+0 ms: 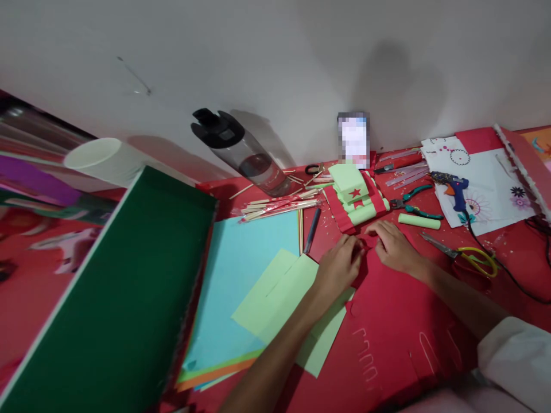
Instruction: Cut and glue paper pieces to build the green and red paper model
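Note:
Near the middle of the red table, my left hand [339, 267] and my right hand [395, 246] are close together with their fingers curled in a pinch. Between their fingertips is a small red piece [369, 242] that looks like paper; its edges blend into the red surface. Just beyond them stands a light green and red paper model [364, 212] with a red star on its box-shaped top. Light green paper sheets [279, 298] lie under and beside my left forearm. To the right of my right hand are a rolled green paper tube [419, 221] and yellow-handled scissors [467, 255].
Pliers [415, 203] and a blue glue gun [455, 186] lie at the right, with a trailing cord. A tall bottle [253, 158], wooden sticks [279, 206] and a lit phone [354, 137] are by the wall. Blue paper [224, 287] and a dark green panel [116, 298] occupy the left.

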A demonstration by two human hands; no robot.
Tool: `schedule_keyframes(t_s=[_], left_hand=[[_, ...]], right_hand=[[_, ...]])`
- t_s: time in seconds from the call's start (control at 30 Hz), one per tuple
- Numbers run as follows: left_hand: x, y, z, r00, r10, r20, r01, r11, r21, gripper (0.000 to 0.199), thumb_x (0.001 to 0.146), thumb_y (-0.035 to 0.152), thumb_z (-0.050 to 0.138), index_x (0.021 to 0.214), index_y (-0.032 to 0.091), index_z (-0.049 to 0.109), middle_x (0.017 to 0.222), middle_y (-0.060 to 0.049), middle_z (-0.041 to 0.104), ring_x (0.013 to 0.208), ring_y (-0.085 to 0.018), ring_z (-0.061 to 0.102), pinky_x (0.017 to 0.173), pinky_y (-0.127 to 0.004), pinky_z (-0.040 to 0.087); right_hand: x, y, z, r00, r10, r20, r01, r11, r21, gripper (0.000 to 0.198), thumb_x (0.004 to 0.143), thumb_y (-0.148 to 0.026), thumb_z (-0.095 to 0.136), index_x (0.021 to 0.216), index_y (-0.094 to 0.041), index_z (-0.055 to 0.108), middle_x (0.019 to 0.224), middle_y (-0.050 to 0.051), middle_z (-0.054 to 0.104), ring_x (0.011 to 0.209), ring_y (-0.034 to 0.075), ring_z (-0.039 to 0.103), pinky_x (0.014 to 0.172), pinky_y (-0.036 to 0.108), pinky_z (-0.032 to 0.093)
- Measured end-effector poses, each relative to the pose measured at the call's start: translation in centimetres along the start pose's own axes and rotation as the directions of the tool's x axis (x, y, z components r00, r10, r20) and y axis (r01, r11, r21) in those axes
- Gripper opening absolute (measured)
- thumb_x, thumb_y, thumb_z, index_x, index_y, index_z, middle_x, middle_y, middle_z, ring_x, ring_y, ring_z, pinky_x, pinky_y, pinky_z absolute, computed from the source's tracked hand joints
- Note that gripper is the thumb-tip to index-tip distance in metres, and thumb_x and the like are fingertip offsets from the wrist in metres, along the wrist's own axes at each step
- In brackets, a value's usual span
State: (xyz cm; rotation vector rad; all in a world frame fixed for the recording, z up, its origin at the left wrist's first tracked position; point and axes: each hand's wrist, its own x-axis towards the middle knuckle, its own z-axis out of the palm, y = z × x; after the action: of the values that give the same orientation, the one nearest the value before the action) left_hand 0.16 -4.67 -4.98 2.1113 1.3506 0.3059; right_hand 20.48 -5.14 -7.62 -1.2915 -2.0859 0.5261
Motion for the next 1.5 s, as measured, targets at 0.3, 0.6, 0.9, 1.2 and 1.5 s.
schedule_keyframes(t_s=[0.3, 0.6, 0.9, 1.2, 1.5], left_hand=[[0.4, -3.2, -5.5, 0.97, -0.162, 0.183, 0.168, 0.986, -0.017, 0.014, 0.098, 0.031, 0.057, 0.102, 0.025, 0.068, 0.098, -0.003, 0.081, 0.088, -0.023, 0.074, 0.072, -0.031, 0.046], [0.9, -4.3, -5.3, 0.977, -0.203, 0.059, 0.198, 0.977, 0.083, 0.013, 0.099, 0.024, 0.058, 0.107, 0.027, 0.068, 0.11, -0.004, 0.082, 0.105, -0.027, 0.075, 0.078, -0.033, 0.045], [0.6, -3.7, -5.6, 0.993, -0.111, -0.048, 0.118, 0.976, 0.181, 0.016, 0.101, 0.022, 0.056, 0.11, 0.025, 0.067, 0.111, -0.007, 0.078, 0.098, -0.028, 0.075, 0.075, -0.034, 0.044], [0.0, -0.9, -3.1, 0.989, 0.083, 0.119, -0.102, 0.981, 0.167, 0.02, 0.1, 0.028, 0.062, 0.117, 0.02, 0.069, 0.117, -0.013, 0.072, 0.104, -0.031, 0.071, 0.086, -0.039, 0.052], [0.9, -1.1, 0.1, 0.994, 0.107, 0.021, -0.109, 0.991, 0.083, 0.016, 0.095, 0.027, 0.067, 0.107, 0.018, 0.066, 0.111, -0.014, 0.07, 0.107, -0.031, 0.067, 0.094, -0.044, 0.053]], right_hand=[[-0.1, -0.2, 0.1, 0.988, 0.048, 0.146, -0.006, 0.962, -0.272, 0.045, 0.08, -0.001, 0.05, 0.121, -0.016, 0.062, 0.111, 0.012, 0.068, 0.1, 0.028, 0.058, 0.096, 0.041, 0.045], [-0.1, 0.6, 0.1, 0.983, 0.049, 0.179, -0.003, 0.967, -0.253, 0.041, 0.083, -0.002, 0.051, 0.12, -0.017, 0.061, 0.108, 0.011, 0.07, 0.1, 0.026, 0.061, 0.094, 0.038, 0.045], [-0.9, 0.6, -0.8, 0.992, -0.032, 0.123, 0.068, 0.953, -0.295, 0.023, 0.099, -0.018, 0.058, 0.121, -0.016, 0.064, 0.115, 0.014, 0.07, 0.107, 0.03, 0.059, 0.097, 0.043, 0.045], [-0.9, 0.1, -1.8, 0.967, -0.027, 0.255, 0.121, 0.926, -0.359, 0.061, 0.092, -0.056, 0.079, 0.133, -0.014, 0.062, 0.124, 0.018, 0.069, 0.112, 0.034, 0.063, 0.099, 0.047, 0.047], [-0.3, -1.2, -3.2, 0.951, -0.005, 0.308, 0.113, 0.937, -0.331, 0.039, 0.101, -0.04, 0.073, 0.129, -0.015, 0.062, 0.123, 0.017, 0.071, 0.113, 0.032, 0.066, 0.098, 0.042, 0.047]])
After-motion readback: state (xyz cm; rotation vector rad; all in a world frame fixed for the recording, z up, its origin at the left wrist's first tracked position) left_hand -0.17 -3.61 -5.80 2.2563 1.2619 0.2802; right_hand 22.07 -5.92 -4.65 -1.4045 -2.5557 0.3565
